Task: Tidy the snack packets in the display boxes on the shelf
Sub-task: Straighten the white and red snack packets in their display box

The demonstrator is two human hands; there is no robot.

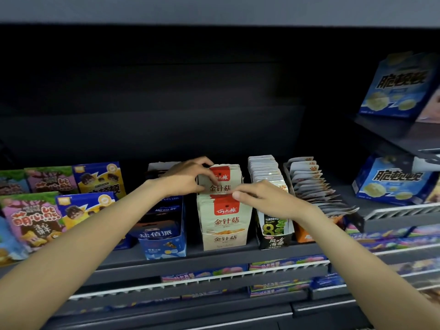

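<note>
A beige display box [225, 240] of beige-and-red snack packets stands mid-shelf. A raised stack of those packets [221, 181] sits at its rear, above the front packets [226, 214]. My left hand [188, 178] grips the left side of the raised stack, fingers curled over its top. My right hand [259, 196] pinches the stack's lower right corner with thumb and fingertips. To the left stands a blue display box [164, 244]; to the right a black-and-green seaweed box [273, 234] and an orange box [304, 234] with leaning white packets [312, 184].
Purple and blue-yellow biscuit bags [59, 210] fill the shelf's left side. Blue boxes [392, 184] stand on the right-hand shelves, one higher up [400, 86]. Lower shelves with white wire rails [214, 277] hold flat colourful packs. The dark back panel [166, 103] rises behind.
</note>
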